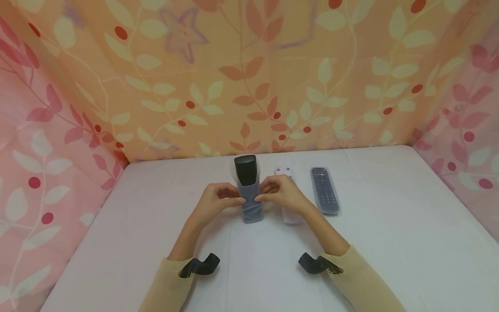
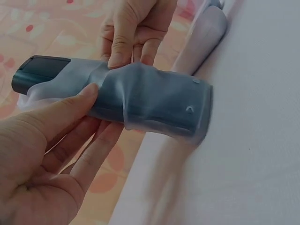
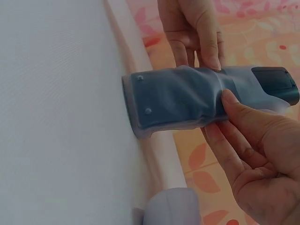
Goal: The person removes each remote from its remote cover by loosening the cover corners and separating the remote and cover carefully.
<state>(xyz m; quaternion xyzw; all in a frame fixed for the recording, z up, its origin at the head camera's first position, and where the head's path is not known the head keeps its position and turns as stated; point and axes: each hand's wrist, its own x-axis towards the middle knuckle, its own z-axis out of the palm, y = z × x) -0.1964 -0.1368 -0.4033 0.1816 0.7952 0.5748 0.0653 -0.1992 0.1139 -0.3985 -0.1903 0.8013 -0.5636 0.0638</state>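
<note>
A black remote control (image 1: 246, 170) stands upright in front of me, its lower part inside a translucent silicone cover (image 1: 252, 212). Its bare black top end sticks out of the cover, which is wrinkled around the middle. My left hand (image 1: 218, 199) pinches the cover's left side between thumb and fingers. On the right side, my right hand (image 1: 283, 193) pinches it the same way. Both thumbs lie on the near face, as the left wrist view shows with the remote control (image 2: 154, 101) between the two hands. Two small bumps mark the cover (image 3: 164, 101) near its lower end.
A white remote control (image 1: 291, 216) lies behind my right hand and is partly hidden by it. Further right lies a dark remote control (image 1: 325, 190) in a translucent cover. The white tabletop (image 1: 374, 234) meets a patterned orange curtain (image 1: 249, 86) at the back.
</note>
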